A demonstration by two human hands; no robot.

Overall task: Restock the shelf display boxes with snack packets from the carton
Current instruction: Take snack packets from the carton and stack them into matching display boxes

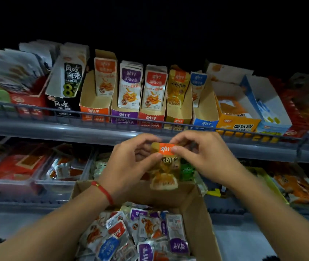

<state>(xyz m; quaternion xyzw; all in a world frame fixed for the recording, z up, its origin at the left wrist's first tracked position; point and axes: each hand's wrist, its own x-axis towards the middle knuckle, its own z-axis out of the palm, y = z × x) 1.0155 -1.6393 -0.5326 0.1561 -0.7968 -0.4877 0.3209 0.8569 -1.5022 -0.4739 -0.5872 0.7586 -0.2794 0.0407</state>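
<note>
Both hands hold a yellow snack packet [165, 166] with an orange label upright above the carton [197, 210]. My left hand [131, 162] pinches its top left edge; my right hand [202, 157] pinches its top right corner. The open cardboard carton below holds several loose packets [140, 234] in red, blue and purple. On the upper shelf stand display boxes: orange [95, 104], purple [125, 112], red [151, 113], yellow [179, 110] and blue [205, 117], each with upright packets. The held packet hangs just below the yellow box.
A grey shelf rail [74, 113] runs in front of the display boxes. Seaweed boxes [65, 85] stand at the left, an orange-yellow box [238, 125] and a blue-white box [270, 110] at the right. The lower shelf holds clear trays [59, 183] of red packets.
</note>
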